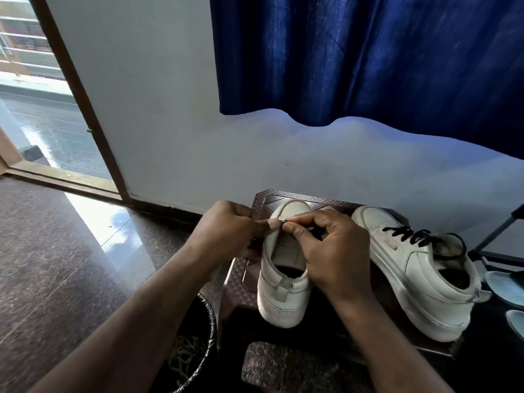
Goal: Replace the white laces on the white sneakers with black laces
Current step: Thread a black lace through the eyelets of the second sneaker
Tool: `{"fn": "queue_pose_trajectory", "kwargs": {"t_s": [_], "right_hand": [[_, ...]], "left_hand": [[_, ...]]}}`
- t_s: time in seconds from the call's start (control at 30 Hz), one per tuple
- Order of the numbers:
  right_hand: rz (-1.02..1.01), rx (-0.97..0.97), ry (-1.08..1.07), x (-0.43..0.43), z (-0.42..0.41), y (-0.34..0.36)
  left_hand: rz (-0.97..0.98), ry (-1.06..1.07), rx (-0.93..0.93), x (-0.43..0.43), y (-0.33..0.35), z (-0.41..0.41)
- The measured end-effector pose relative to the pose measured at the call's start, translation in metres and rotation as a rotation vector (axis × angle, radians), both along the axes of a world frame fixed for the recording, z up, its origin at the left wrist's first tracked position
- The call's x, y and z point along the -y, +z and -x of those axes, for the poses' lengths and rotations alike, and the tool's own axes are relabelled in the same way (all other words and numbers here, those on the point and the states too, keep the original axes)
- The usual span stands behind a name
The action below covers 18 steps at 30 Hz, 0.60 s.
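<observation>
Wall (158, 109): white, plain, runs behind everything. Blue curtain (368, 58) hangs across its upper right, hem wavy.

Floor (56, 265): dark speckled stone, polished, with a bright reflection near the open doorway (42, 109) at far left.

Stool (243, 282): brown plastic with a patterned top, standing against the wall. It carries both shoes.

Laced sneaker (425, 279): white, on the right half of the stool top. Its toe is at the far edge and its heel near the right front corner, angled outward. Black lace (411, 236) is threaded through the eyelets, with loose ends lying over the collar.

Unlaced sneaker (283, 293): white, on the left half. Its toe points to the far edge and its heel is at the near edge; no lace crosses its tongue. The two shoes are near each other but do not touch.

Bin (198, 350): dark, on the floor off the stool's left front corner, with pale shredded material inside.

Rack (499, 239): a thin black frame past the stool's right edge, with pale footwear (504, 285) below it, partly cut off.

Left hand (226, 231): fingers curled around the left flank of the unlaced sneaker near the toe, thumb stretched toward the eyelet edge.

Right hand (331, 251): over the same shoe's tongue, thumb and forefinger closed narrowly in a pinch on the lace tip (284, 220). This is a small dark piece at the upper left eyelet edge, touching the left thumb. The rest of that lace is hidden.
</observation>
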State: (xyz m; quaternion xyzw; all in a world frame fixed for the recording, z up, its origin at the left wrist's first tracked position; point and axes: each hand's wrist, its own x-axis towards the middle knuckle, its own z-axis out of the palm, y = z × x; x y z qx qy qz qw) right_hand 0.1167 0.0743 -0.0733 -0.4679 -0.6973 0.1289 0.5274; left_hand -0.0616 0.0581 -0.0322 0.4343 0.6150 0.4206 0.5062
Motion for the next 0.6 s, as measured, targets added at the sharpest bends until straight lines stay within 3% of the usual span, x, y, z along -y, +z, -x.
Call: {"fn": "queue_pose_trajectory", "kwargs": {"t_s": [0.13,0.4,0.6], "right_hand": [[0.05,0.02,0.004,-0.0005,0.0019,0.0043],[0.112,0.155,0.073,-0.0021,-0.0028,0.0076],[0.14,0.134,0.102,0.0004,-0.0048,0.0098]], "left_hand": [[0.033,-0.034,0.186,0.0025,-0.0018,0.0022],[0.017,-0.04,0.207,0.0028,-0.0082,0.0019],[-0.006,-0.047,0.175,0.0004,-0.007,0.0009]]}}
